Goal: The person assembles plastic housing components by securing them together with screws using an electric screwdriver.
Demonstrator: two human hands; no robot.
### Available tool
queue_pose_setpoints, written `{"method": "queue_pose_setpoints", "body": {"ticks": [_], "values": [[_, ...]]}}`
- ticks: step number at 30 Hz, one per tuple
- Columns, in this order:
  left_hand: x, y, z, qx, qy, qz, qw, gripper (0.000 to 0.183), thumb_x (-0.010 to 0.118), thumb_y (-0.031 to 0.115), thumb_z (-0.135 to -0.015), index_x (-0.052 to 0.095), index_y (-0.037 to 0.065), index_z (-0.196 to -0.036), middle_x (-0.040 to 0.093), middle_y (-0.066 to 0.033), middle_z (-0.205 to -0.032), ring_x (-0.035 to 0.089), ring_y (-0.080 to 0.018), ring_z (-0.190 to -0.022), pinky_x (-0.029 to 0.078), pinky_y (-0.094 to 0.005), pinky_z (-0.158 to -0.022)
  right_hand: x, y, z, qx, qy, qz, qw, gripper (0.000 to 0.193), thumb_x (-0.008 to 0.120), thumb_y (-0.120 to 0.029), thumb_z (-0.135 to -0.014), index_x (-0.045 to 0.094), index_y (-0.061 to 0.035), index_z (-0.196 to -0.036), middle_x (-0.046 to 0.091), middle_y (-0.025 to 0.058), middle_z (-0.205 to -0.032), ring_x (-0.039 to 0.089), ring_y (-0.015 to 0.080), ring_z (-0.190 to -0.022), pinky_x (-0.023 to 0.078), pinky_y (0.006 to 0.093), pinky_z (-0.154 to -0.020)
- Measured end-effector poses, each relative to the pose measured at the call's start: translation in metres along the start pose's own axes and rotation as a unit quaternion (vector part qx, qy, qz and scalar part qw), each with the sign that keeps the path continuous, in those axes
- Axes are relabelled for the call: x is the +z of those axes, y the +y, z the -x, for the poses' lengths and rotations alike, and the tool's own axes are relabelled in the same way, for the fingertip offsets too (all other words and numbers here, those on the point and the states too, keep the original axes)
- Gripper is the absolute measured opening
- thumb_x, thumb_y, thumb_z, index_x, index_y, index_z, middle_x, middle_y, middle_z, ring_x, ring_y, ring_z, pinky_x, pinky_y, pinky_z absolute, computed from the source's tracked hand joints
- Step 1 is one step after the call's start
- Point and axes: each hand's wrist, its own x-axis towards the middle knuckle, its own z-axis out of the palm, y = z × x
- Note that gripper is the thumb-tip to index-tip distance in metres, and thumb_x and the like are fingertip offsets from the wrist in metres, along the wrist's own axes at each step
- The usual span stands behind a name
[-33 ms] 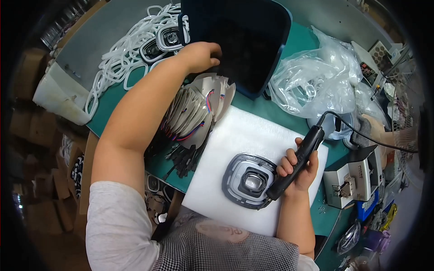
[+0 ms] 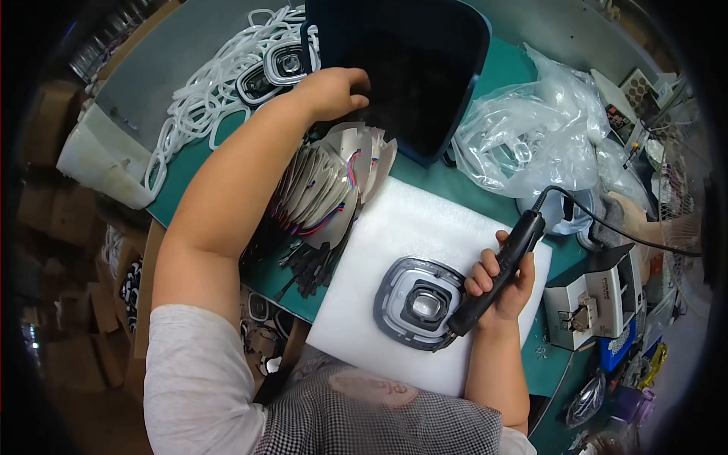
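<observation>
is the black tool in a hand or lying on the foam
In hand: the right hand holds the black tool, fingers on one side, thumb on the other. Whether its lower end touches the grey housing, I cannot tell.

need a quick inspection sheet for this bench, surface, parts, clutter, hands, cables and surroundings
Surface: green table, with white foam lying on it.
Job's things: grey housing on the foam; black tool slanting beside it, lower end near its edge.
Clutter: white rings, plate stack, dark bin, clear bag.
Hands: right grips the tool; left at the bin, fingers curled, contents unclear.
Cables: black cord runs from the tool toward the right.
Surroundings: cardboard boxes at left, dim.
</observation>
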Motion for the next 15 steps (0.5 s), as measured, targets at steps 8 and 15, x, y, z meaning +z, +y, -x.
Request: {"method": "queue_pose_setpoints", "body": {"ticks": [8,15], "values": [[-0.064,-0.012,0.081,-0.047,-0.062,-0.056,0.995,0.05,0.071,0.036,-0.082,0.061,0.01,-0.123,0.064,-0.0127,-0.119,0.06,-0.0294,-0.111,0.047,-0.0372,-0.095,-0.002,0.0,0.0,-0.005,0.001,0.012,1.0,0.054,0.047,-0.047,-0.096,0.045,-0.0078,-0.132,0.048,0.0061,-0.077,0.047,0.0151,-0.056,0.044,0.0304,-0.051],[-0.084,-0.11,0.177,-0.217,-0.165,0.018,0.962,0.082,0.076,0.051,-0.075,0.046,0.013,-0.14,0.055,-0.0171,-0.132,0.055,-0.0302,-0.12,0.044,-0.0385,-0.1,-0.004,-0.001,-0.001,0.001,-0.018,0.005,1.0,0.053,0.048,-0.047,-0.097,0.046,-0.0079,-0.132,0.046,0.0047,-0.076,0.045,0.0142,-0.057,0.044,0.0301,-0.05]]}}
